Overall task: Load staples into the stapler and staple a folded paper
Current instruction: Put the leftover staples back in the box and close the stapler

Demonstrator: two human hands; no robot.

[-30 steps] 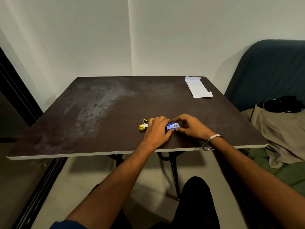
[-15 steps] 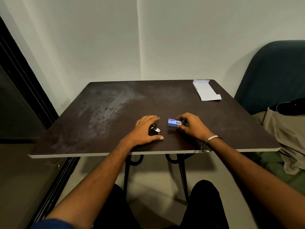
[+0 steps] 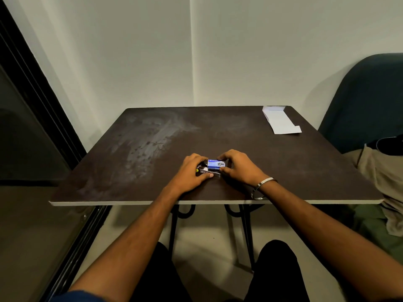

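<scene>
White folded paper (image 3: pixel 280 122) lies far off; right hand (image 3: pixel 238 167) pinches staple box (image 3: pixel 216 164), left hand (image 3: pixel 192 171) grips stapler (image 3: pixel 202 170).

Hands (image 3: pixel 189 171) back together at staple box (image 3: pixel 216 164)

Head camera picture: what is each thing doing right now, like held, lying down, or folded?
Small blue staple box: pinched by the right hand, its inner tray slid partly out.
Small black and yellow stapler: on the table, under the left hand.
White folded paper: lying flat at the far right corner, untouched.
Left hand: gripping the stapler.
Right hand: holding the box.
Dark brown table: scuffed, whitish smears.
</scene>
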